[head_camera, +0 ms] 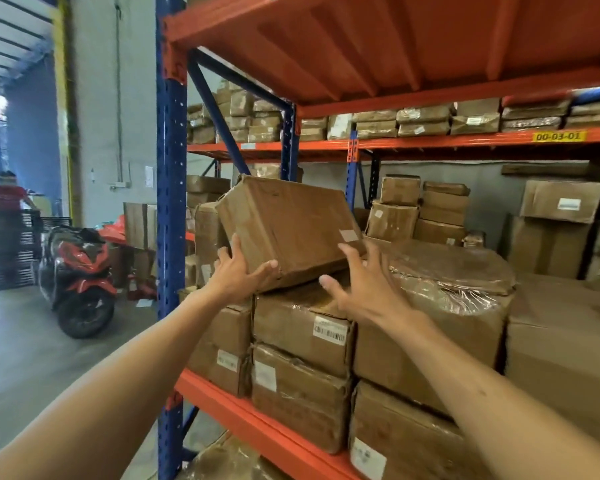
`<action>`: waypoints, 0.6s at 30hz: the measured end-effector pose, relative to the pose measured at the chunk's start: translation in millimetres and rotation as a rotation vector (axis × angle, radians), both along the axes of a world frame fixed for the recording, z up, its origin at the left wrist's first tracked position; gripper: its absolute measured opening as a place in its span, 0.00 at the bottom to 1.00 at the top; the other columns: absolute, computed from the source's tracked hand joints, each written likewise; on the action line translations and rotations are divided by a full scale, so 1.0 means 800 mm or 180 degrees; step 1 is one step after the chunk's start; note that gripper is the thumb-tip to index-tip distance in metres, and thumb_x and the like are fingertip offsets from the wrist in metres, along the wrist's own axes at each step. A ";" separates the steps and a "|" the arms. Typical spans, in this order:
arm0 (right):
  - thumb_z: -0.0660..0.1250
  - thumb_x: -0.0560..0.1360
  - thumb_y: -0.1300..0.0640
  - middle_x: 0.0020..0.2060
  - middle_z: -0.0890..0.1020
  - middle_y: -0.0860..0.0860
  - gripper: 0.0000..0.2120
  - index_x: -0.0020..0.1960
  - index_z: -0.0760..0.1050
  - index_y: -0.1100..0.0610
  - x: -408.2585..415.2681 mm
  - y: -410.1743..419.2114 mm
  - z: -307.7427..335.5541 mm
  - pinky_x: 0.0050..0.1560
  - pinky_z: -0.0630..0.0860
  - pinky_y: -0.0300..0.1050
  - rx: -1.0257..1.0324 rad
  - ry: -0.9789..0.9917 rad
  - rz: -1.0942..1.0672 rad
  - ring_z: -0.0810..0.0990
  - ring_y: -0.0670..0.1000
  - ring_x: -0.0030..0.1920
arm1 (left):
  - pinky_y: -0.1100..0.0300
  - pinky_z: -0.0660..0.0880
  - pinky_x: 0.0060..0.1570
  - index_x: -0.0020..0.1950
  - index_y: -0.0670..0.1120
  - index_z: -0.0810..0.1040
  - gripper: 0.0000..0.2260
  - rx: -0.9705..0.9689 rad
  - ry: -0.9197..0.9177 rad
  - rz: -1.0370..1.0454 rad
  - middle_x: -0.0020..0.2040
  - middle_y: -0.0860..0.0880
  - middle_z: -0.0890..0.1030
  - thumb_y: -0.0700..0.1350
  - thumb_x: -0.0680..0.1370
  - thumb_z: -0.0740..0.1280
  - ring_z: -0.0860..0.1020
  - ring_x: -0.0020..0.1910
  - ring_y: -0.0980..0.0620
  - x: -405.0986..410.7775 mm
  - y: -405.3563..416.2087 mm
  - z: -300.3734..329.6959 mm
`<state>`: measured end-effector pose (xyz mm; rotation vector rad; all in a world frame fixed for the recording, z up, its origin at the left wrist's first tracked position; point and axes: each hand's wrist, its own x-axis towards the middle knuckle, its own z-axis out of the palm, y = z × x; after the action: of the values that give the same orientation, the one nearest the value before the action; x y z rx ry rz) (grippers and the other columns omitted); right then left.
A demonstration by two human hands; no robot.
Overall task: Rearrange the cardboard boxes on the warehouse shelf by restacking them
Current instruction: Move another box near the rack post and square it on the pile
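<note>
Nearest the camera, two bare forearms are extended toward the shelf (257, 420). The left hand (238, 271) is pressed, fingers spread, against the lower left corner of the tilted box (291, 226); the right hand (364, 285) is held open at 3 o'clock of that corner, its fingertips just touching or just short of the box's lower right edge, which cannot be told. The tilted box is seen resting by its lower edge on the stacked box (302, 323) beneath, at the front of the stack, its top leaning to 11 o'clock. It is judged moderately heavy and stiff, its taped surface rather slippery; a hold under both lower corners is advised. Beyond, at 2 o'clock, a film-wrapped carton (447, 289) is seen, then farther boxes (430, 209).
</note>
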<state>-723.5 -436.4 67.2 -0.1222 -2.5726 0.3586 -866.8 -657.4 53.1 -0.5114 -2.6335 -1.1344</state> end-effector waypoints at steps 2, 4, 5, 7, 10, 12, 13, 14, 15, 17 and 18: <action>0.62 0.80 0.32 0.83 0.44 0.55 0.39 0.84 0.49 0.43 -0.023 -0.023 -0.008 0.79 0.55 0.65 -0.0118 -0.0157 0.0157 0.49 0.63 0.82 | 0.35 0.55 0.77 0.84 0.47 0.34 0.53 0.0149 -0.0033 0.0139 0.82 0.35 0.48 0.71 0.76 0.64 0.53 0.80 0.31 -0.018 -0.008 0.014; 0.64 0.79 0.32 0.83 0.41 0.54 0.42 0.84 0.46 0.42 -0.046 -0.042 -0.015 0.78 0.57 0.64 -0.0307 -0.0326 0.0285 0.51 0.65 0.82 | 0.36 0.55 0.78 0.84 0.49 0.34 0.52 0.0324 -0.0098 0.0201 0.83 0.35 0.46 0.71 0.76 0.64 0.54 0.80 0.31 -0.031 -0.012 0.029; 0.65 0.78 0.31 0.83 0.39 0.53 0.44 0.84 0.44 0.41 -0.058 -0.050 -0.016 0.78 0.60 0.64 -0.0403 -0.0413 0.0318 0.52 0.66 0.82 | 0.36 0.55 0.78 0.84 0.51 0.34 0.52 0.0393 -0.0111 0.0210 0.83 0.34 0.45 0.71 0.76 0.64 0.53 0.80 0.30 -0.040 -0.012 0.036; 0.66 0.77 0.31 0.83 0.36 0.54 0.47 0.84 0.39 0.40 -0.081 -0.064 -0.017 0.77 0.64 0.63 -0.0702 -0.0629 0.0312 0.56 0.67 0.81 | 0.34 0.56 0.77 0.83 0.55 0.33 0.51 0.0391 -0.0074 0.0251 0.82 0.34 0.43 0.70 0.76 0.65 0.53 0.80 0.29 -0.054 -0.012 0.051; 0.66 0.78 0.31 0.84 0.35 0.57 0.51 0.84 0.32 0.40 -0.106 -0.080 -0.016 0.77 0.62 0.62 -0.1464 -0.0819 0.0316 0.56 0.65 0.82 | 0.33 0.57 0.77 0.83 0.59 0.35 0.49 0.0206 0.0137 0.0272 0.83 0.33 0.46 0.71 0.76 0.64 0.55 0.79 0.28 -0.078 -0.009 0.083; 0.67 0.77 0.30 0.84 0.38 0.59 0.54 0.83 0.29 0.41 -0.124 -0.083 -0.017 0.79 0.59 0.62 -0.1967 -0.0914 0.0294 0.53 0.65 0.83 | 0.34 0.56 0.77 0.84 0.58 0.38 0.46 0.0161 0.0252 0.0262 0.83 0.33 0.48 0.71 0.77 0.62 0.55 0.80 0.29 -0.086 -0.007 0.105; 0.68 0.76 0.30 0.85 0.40 0.59 0.56 0.82 0.27 0.41 -0.134 -0.083 -0.020 0.79 0.57 0.63 -0.2165 -0.0932 0.0291 0.52 0.65 0.83 | 0.35 0.55 0.77 0.85 0.57 0.40 0.44 0.0171 0.0269 0.0270 0.83 0.34 0.47 0.70 0.79 0.62 0.54 0.80 0.29 -0.091 -0.006 0.114; 0.69 0.75 0.29 0.85 0.42 0.59 0.58 0.82 0.26 0.41 -0.145 -0.083 -0.023 0.80 0.57 0.64 -0.2318 -0.0931 0.0303 0.51 0.64 0.84 | 0.36 0.55 0.77 0.85 0.57 0.42 0.43 0.0187 0.0272 0.0301 0.83 0.34 0.46 0.69 0.79 0.61 0.54 0.81 0.30 -0.094 -0.006 0.123; 0.69 0.73 0.28 0.85 0.45 0.59 0.60 0.81 0.25 0.40 -0.155 -0.083 -0.026 0.80 0.57 0.65 -0.2458 -0.0916 0.0339 0.52 0.64 0.84 | 0.35 0.54 0.78 0.85 0.57 0.43 0.43 0.0203 0.0252 0.0326 0.83 0.34 0.46 0.70 0.79 0.61 0.53 0.81 0.30 -0.100 -0.006 0.131; 0.71 0.71 0.27 0.85 0.51 0.56 0.62 0.80 0.24 0.39 -0.172 -0.084 -0.035 0.79 0.63 0.64 -0.2733 -0.0919 0.0449 0.58 0.63 0.82 | 0.35 0.53 0.78 0.85 0.58 0.44 0.43 0.0176 0.0174 0.0265 0.84 0.35 0.48 0.72 0.77 0.61 0.52 0.82 0.32 -0.113 -0.006 0.139; 0.71 0.71 0.27 0.85 0.53 0.54 0.62 0.80 0.24 0.38 -0.178 -0.085 -0.039 0.77 0.66 0.63 -0.2868 -0.0912 0.0495 0.61 0.62 0.81 | 0.35 0.54 0.78 0.85 0.58 0.45 0.44 0.0162 0.0122 0.0201 0.84 0.36 0.51 0.73 0.77 0.62 0.53 0.82 0.33 -0.118 -0.007 0.142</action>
<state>-865.8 -504.5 35.9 -0.3091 -2.4839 1.6334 -960.9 -663.4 167.1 -0.4325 -2.5624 -1.1574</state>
